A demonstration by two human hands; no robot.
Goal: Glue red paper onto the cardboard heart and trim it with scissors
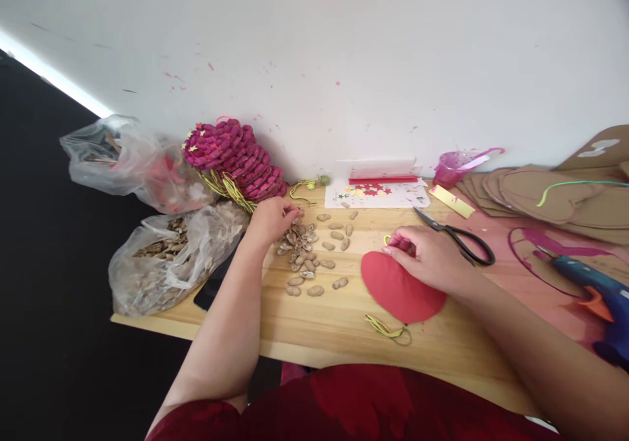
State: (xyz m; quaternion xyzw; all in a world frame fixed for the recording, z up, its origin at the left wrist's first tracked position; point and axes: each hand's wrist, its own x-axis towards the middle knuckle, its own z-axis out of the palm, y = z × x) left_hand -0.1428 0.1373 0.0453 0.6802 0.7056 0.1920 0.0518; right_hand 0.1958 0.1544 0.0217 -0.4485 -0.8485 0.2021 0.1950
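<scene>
My left hand (275, 219) reaches over a pile of peanut shell halves (299, 239), its fingertips pinched together. Whatever is between them is too small to make out. More peanut shells (337, 235) lie spread to the right of the pile. My right hand (422, 254) rests with curled fingers at the upper edge of a red rounded cutout (403, 290), thumb and fingers closed on that edge. A small yellow loop (386, 239) shows beside those fingertips. Yellow-green threads (386, 328) hang from the cutout's lower end onto the table.
Behind my left hand leans a stack of magenta-painted shell pieces (236, 156) with stars. Plastic bags (170, 264) sit at left. Scissors (457, 234), a pink cup (449, 168), a card with stars (339, 195), cardboard cutouts (531, 192) and a blue glue gun (590, 280) lie right and behind.
</scene>
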